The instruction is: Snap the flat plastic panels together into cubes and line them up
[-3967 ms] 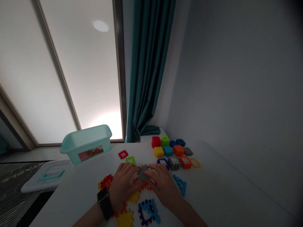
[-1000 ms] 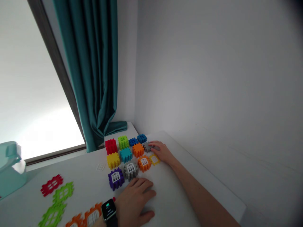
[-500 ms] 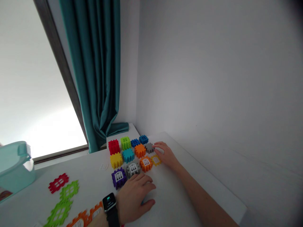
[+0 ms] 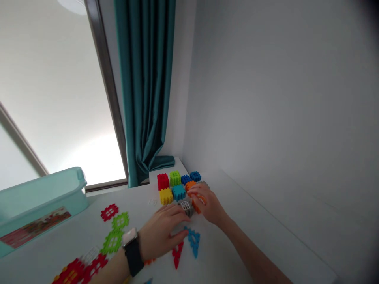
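My left hand (image 4: 162, 230), with a black-strapped watch (image 4: 132, 248) on its wrist, reaches over the near side of the cube-like blocks. Its fingers stretch out and its thumb is apart, with the fingertips against a grey block (image 4: 186, 207) bearing a white window. My right hand (image 4: 209, 203) curls its fingers over an orange block (image 4: 196, 206) beside the grey one and partly hides it. Behind stand a yellow block (image 4: 166, 196), a light blue block (image 4: 179, 192) and another orange block (image 4: 190, 184). The purple block is hidden, apparently by my left hand.
Red (image 4: 162, 181), lime (image 4: 175, 178) and dark blue (image 4: 195, 176) blocks form the back row. A blue triangle piece (image 4: 194, 241) and a red triangle piece (image 4: 177, 254) lie nearer. Flat lime pieces (image 4: 112, 241) and a mint bin (image 4: 44, 213) are leftward; a wall (image 4: 266, 118) borders the right.
The view has swung left, showing more of the bin. My right hand has moved from the grey gear-edged block and yellow flat piece onto the orange block. The triangle pieces have come into view.
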Available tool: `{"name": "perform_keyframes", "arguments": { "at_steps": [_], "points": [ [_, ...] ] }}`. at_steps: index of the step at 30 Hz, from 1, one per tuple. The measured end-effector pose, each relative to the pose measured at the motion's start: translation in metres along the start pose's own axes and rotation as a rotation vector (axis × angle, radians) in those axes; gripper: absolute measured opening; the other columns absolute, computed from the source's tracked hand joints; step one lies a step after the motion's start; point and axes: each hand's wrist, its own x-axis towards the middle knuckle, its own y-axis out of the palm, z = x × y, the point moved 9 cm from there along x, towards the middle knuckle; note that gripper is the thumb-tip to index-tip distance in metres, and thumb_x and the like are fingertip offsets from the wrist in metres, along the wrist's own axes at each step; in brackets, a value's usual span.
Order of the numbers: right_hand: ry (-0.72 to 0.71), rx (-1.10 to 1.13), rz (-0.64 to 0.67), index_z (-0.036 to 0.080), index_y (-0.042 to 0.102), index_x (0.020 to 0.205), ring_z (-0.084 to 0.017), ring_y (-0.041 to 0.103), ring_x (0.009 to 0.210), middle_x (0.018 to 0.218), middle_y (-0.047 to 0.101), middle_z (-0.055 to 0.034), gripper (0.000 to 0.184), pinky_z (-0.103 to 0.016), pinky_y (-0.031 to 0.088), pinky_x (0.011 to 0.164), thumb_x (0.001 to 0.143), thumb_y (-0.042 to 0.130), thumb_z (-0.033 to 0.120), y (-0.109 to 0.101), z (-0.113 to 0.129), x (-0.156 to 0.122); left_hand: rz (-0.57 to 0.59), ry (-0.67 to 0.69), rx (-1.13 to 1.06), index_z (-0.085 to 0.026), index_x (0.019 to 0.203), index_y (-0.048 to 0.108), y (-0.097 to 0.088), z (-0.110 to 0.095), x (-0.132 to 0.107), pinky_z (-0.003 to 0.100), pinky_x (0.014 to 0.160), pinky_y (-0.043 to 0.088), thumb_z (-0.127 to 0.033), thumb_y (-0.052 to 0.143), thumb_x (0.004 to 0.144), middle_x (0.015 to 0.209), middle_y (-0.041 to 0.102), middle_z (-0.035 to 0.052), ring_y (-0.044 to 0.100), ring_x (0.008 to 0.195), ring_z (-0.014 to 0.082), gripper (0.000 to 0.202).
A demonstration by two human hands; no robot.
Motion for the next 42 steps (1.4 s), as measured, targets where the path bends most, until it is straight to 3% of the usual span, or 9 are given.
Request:
{"name": "perform_keyframes", "arguments": {
  "at_steps": [4,11,21,28,35,42],
  "points": [
    [-0.030,0.018,0.056,0.023,0.069,0.101,-0.023,0.062,0.101,0.104,0.070,-0.0065,0.020,-0.041,0.048,0.095,0.092,0.054,0.016,0.027,0.031,0.004,-0.051,-0.071,0.035,-0.025,0.110,0.066,-0.022,0.017,-0.029,0.036,0.093,0.049,-0.026,0.061,0.090,0.111,0.068,0.0043,0.063,0.103,0.0236,0.020],
    [-0.008,0.021,0.262,0.023,0.070,0.099,-0.024,0.062,0.101,0.101,0.071,-0.0061,0.019,-0.042,0.046,0.095,0.094,0.051,0.020,0.087,0.072,0.009,-0.063,-0.251,0.107,-0.025,0.111,0.066,-0.050,0.055,-0.097,0.036,0.093,0.049,-0.025,0.057,0.092,0.113,0.068,0.0037,0.063,0.106,0.0238,0.021],
    [0.101,0.254,0.533,0.024,0.071,0.106,-0.022,0.064,0.103,0.105,0.071,-0.0054,0.024,-0.037,0.049,0.095,0.089,0.055,0.019,0.163,0.125,0.000,-0.101,-0.380,0.251,-0.025,0.111,0.065,-0.062,0.086,-0.179,0.037,0.091,0.046,-0.023,0.056,0.091,0.111,0.069,0.0034,0.062,0.105,0.0241,0.023],
    [0.068,0.155,0.561,0.025,0.070,0.107,-0.025,0.060,0.106,0.107,0.069,-0.0059,0.026,-0.040,0.046,0.098,0.087,0.057,0.014,0.185,0.147,-0.015,-0.154,-0.443,0.244,-0.025,0.105,0.066,-0.051,0.092,-0.201,0.037,0.091,0.044,-0.022,0.055,0.091,0.109,0.069,0.0042,0.059,0.105,0.0240,0.018],
    [0.021,0.088,0.520,0.024,0.065,0.116,-0.026,0.056,0.110,0.115,0.064,-0.0088,0.027,-0.043,0.045,0.099,0.093,0.053,0.017,0.189,0.141,-0.034,-0.105,-0.420,0.245,-0.026,0.110,0.065,-0.052,0.087,-0.208,0.039,0.097,0.039,-0.024,0.060,0.089,0.114,0.067,0.0032,0.056,0.110,0.0250,0.021],
    [-0.004,0.087,0.508,0.026,0.062,0.123,-0.027,0.054,0.117,0.123,0.060,-0.0091,0.031,-0.045,0.046,0.101,0.094,0.053,0.021,0.187,0.137,-0.039,-0.066,-0.479,0.246,-0.026,0.111,0.061,-0.053,0.099,-0.221,0.043,0.104,0.035,-0.033,0.073,0.078,0.126,0.062,0.0044,0.051,0.120,0.0288,0.037]
  ]
}}
